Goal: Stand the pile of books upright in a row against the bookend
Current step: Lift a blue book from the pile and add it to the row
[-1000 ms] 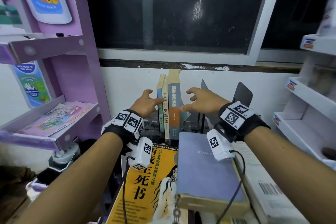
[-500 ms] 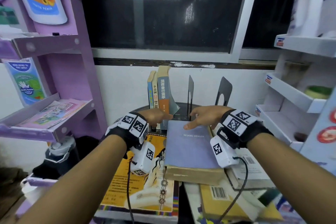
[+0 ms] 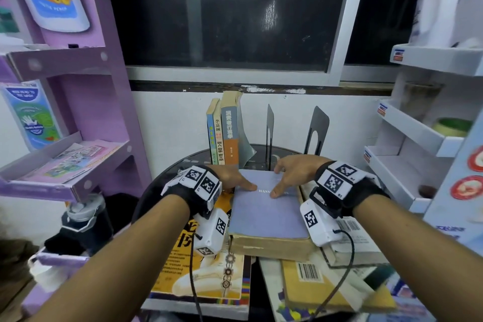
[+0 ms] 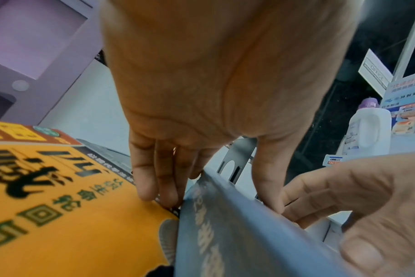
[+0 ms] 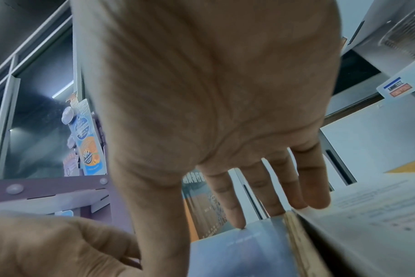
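Note:
A thick blue-grey book (image 3: 264, 214) lies flat on top of the pile on the round dark table (image 3: 159, 183). My left hand (image 3: 239, 183) grips its left edge: thumb on the cover, fingers (image 4: 154, 187) down along the spine onto the orange book (image 4: 59, 215) beneath. My right hand (image 3: 281, 180) rests on the far right corner, thumb on the cover, straight fingertips (image 5: 237, 219) at the far edge. Three books (image 3: 222, 138) stand upright at the back. To their right rise two black bookend plates (image 3: 269, 128), (image 3: 317, 131).
More flat books lie around: the orange one (image 3: 201, 269) at left, a white one with a barcode (image 3: 358, 240) at right, a yellow one (image 3: 313, 287) in front. A purple shelf (image 3: 78, 172) stands left, a white shelf (image 3: 407, 144) right, the wall behind.
Both hands have drawn back from the upright books and come down onto the flat blue-grey book. The upright books stay in place.

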A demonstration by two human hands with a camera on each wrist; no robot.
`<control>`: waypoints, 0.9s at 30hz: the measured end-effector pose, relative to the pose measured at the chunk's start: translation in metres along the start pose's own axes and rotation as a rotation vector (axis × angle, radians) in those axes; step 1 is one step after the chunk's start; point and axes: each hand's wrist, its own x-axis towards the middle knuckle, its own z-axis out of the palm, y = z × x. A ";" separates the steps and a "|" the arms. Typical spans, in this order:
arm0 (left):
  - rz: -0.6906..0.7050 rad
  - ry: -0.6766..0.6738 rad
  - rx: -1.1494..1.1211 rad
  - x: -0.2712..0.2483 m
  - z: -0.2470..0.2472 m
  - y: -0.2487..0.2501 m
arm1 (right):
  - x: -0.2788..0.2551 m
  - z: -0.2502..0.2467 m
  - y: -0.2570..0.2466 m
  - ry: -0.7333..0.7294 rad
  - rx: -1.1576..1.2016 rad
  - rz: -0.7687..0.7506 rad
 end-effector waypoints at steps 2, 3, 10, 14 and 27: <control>0.013 0.005 -0.027 0.002 0.000 -0.002 | 0.001 0.000 -0.001 -0.002 -0.014 -0.007; 0.016 0.011 -0.051 0.001 0.000 -0.002 | 0.002 0.000 -0.001 0.000 -0.014 -0.010; 0.060 0.113 -0.175 0.012 -0.004 -0.007 | 0.009 0.000 0.002 0.007 0.081 -0.031; 0.110 0.136 -0.324 -0.004 0.000 -0.005 | 0.011 0.000 0.005 0.018 0.124 -0.045; 0.271 -0.001 -0.593 -0.024 0.005 -0.007 | -0.004 -0.009 0.009 0.119 0.221 -0.137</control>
